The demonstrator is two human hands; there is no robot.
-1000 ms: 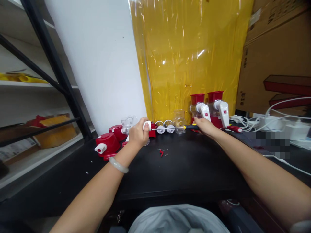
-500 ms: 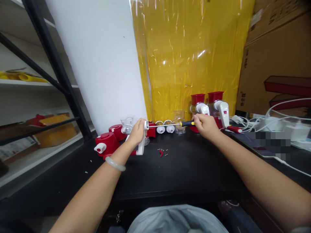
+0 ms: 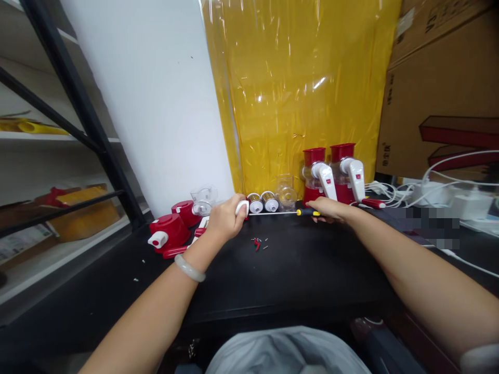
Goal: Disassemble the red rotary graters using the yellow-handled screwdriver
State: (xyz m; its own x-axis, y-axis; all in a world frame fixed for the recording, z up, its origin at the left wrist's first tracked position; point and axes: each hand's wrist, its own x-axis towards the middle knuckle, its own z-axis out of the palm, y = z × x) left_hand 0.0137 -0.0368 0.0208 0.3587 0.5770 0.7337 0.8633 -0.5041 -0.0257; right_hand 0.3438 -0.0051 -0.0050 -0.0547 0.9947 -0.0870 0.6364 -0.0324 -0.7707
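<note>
Gripping a white handle (image 3: 242, 207), left hand (image 3: 226, 221) meets the screwdriver (image 3: 288, 212) held by right hand (image 3: 329, 209).

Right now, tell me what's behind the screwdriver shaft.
Behind the screwdriver stand two metal-and-white drums and a clear cup, yellow film beyond. The right hand covers much of its handle; its tip is hidden at the white part in the left hand.

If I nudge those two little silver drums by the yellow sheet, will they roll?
Probably: both silver drums look round and lie on their sides on the smooth black table. Likely light, being small. The screwdriver shaft in front might stop them.
</note>
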